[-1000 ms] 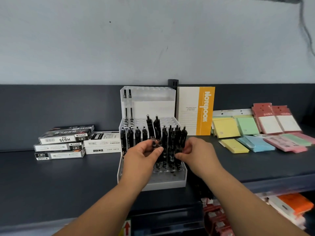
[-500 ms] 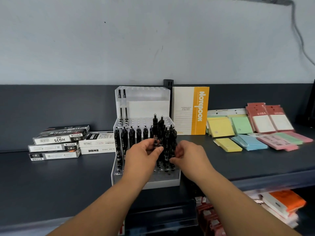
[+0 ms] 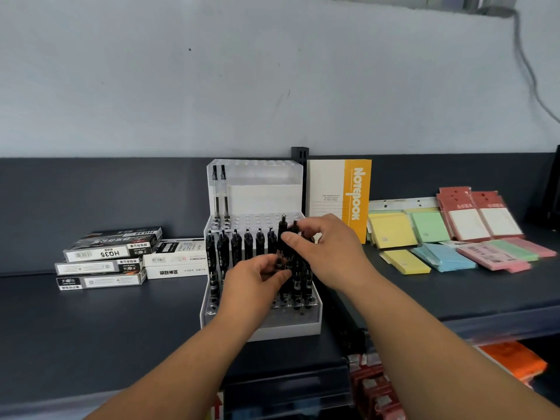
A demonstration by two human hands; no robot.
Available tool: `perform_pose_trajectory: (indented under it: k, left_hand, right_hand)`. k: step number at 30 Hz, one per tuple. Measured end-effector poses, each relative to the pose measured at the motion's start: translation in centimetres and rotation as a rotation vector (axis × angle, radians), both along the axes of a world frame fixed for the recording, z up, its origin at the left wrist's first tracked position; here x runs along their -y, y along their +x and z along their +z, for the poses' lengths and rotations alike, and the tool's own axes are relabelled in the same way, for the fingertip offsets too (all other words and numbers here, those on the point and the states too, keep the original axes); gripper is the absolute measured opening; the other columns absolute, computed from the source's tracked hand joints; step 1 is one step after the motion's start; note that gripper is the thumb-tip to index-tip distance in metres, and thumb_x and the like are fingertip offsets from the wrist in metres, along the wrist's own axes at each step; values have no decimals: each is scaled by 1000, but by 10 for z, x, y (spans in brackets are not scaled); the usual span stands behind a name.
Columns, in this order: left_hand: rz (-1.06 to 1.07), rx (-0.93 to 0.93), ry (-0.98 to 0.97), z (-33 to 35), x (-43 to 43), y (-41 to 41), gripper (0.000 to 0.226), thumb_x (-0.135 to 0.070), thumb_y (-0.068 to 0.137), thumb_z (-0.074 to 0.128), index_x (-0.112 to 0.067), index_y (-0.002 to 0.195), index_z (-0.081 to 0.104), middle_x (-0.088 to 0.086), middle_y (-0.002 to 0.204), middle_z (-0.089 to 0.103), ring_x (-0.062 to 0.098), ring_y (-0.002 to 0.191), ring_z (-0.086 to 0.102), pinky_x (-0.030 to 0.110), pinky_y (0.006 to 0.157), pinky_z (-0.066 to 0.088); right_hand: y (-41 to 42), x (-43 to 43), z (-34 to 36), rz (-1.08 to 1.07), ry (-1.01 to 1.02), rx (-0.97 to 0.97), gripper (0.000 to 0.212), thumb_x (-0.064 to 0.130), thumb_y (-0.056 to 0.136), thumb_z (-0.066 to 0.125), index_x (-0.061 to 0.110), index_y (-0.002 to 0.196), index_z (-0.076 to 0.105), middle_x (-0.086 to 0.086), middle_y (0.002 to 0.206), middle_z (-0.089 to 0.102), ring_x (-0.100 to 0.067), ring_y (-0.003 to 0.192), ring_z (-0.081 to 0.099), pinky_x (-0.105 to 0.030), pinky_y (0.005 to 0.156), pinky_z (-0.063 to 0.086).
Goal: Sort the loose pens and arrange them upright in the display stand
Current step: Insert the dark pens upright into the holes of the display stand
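A white and clear display stand (image 3: 260, 327) sits on the dark shelf, with several black pens (image 3: 248, 247) standing upright in its middle rows and two clear pens (image 3: 220, 192) in the back row. My left hand (image 3: 254, 286) pinches the lower part of a cluster of black pens at the stand's right side. My right hand (image 3: 327, 247) is raised higher and pinches the top of a black pen (image 3: 284, 234) in that cluster. The pens behind my hands are partly hidden.
Stacked pen boxes (image 3: 106, 259) lie left of the stand. An orange and white notebook (image 3: 339, 195) leans at the back right, with sticky note pads (image 3: 430, 237) beyond it. Orange packets (image 3: 512, 362) lie on the lower shelf.
My right hand has risen from the base of the pen cluster to the pen tops. My left hand stays low on the pens. The camera view has shifted slightly.
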State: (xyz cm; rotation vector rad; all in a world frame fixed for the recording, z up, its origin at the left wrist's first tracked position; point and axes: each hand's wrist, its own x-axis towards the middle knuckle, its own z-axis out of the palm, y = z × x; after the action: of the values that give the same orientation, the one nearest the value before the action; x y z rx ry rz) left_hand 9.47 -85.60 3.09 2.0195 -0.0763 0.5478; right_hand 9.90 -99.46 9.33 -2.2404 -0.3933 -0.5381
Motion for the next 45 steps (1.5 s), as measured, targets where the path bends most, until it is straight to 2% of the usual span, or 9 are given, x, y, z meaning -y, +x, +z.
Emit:
perform_pose_trajectory:
  k: [6,10,13,19,22,27,30,37,45]
  left_hand:
    - [59,30,87,0,-4,-9,26,-33,87,67,-21,110,72,-11,90,69,-6,72,57,0,58,40]
    - [121,-9,90,-4,-5,-10,21,-30,85,71,-20,103,71,-15,74,61,-5,63,54,2,52,40]
    - [167,-41,132,-5,-7,-8,23,-31,85,71,-21,106,66,-18,76,58,-8,66,53,3,49,39]
    - [201,-20,300,-5,-4,-12,24,-32,89,64,-25,111,61,-15,93,66,-1,78,56,2,53,32]
    - [180,-13,323,-4,-4,-13,22,-31,89,62,-25,111,63,-17,88,63,-2,75,54,1,52,34]
    - [209,12,300,-3,-2,-15,13,-37,88,65,-25,90,63,-13,76,63,-1,68,56,6,51,38]
    - [196,11,272,-2,-2,-14,16,-34,89,64,-26,102,62,-17,83,61,-2,74,57,4,53,37]
    - [150,22,253,-6,-5,-12,22,-27,92,61,-22,113,59,-13,101,67,-2,83,57,0,58,37]
    - [52,-5,201,-9,-13,-8,18,-21,90,64,-21,108,60,-14,91,65,-3,79,60,1,61,42]
  right_hand:
    - [2,0,1,-2,-99,40,18,37,90,63,20,95,69,11,86,56,-7,79,50,-24,72,38]
    - [3,0,-2,15,-129,85,16,33,89,64,27,104,65,11,86,63,-3,71,51,-25,73,46]
    - [2,0,-4,32,-160,106,24,33,89,63,30,112,57,12,90,61,-4,72,52,-26,74,48]
    - [-1,-1,-6,81,-279,109,32,24,90,57,32,121,58,15,109,65,-4,89,55,-26,87,48]
    - [0,-1,-8,94,-275,114,28,29,91,59,33,119,62,15,108,67,0,86,55,-23,86,49]
    - [4,-2,-10,59,-201,92,26,31,91,62,35,116,65,15,100,68,1,79,54,-20,82,49]
    - [4,-4,-12,15,-178,107,26,33,89,64,36,115,65,16,92,67,0,75,54,-20,78,49]
    - [-3,-12,-10,-100,-256,134,30,40,92,58,36,122,62,12,100,71,-11,96,63,-31,84,53]
    - [-8,-17,-19,-137,-293,54,35,39,91,57,35,126,57,10,101,71,-15,100,63,-33,85,53]
